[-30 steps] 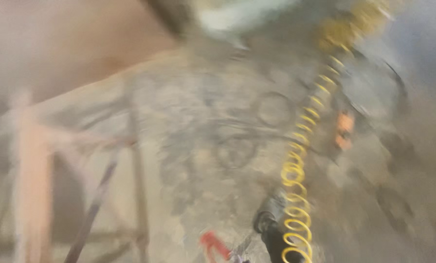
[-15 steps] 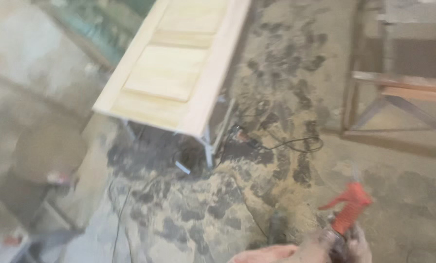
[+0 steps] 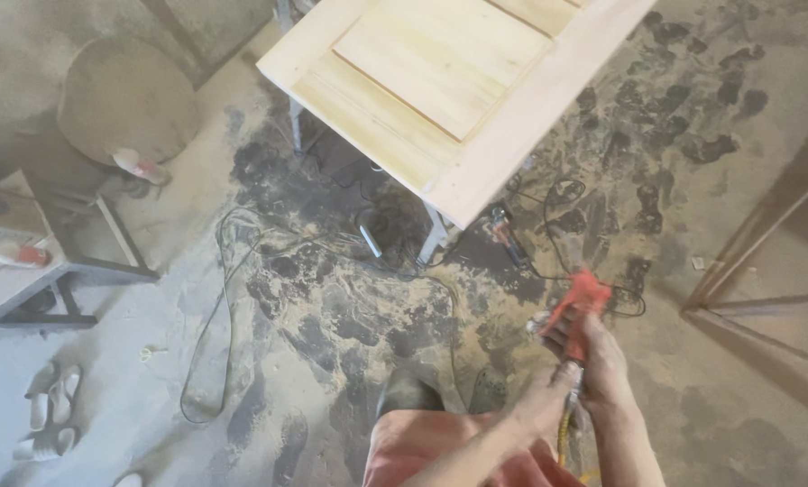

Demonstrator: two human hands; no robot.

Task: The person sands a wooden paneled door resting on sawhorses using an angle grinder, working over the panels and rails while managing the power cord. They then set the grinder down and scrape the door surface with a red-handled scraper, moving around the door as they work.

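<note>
Wooden door panel (image 3: 458,86) cut off at top edge, hands (image 3: 575,370) motion-blurred

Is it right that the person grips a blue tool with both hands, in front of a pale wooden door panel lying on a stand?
Not quite: the tool is red, not blue, as the head view shows. Both the right hand and left hand do grip it, before the door panel on its stand.

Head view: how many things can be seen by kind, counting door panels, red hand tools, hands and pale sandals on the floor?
Wooden door panel: 1
Red hand tool: 1
Hands: 2, left hand and right hand
Pale sandals: 2
Total: 6
</note>
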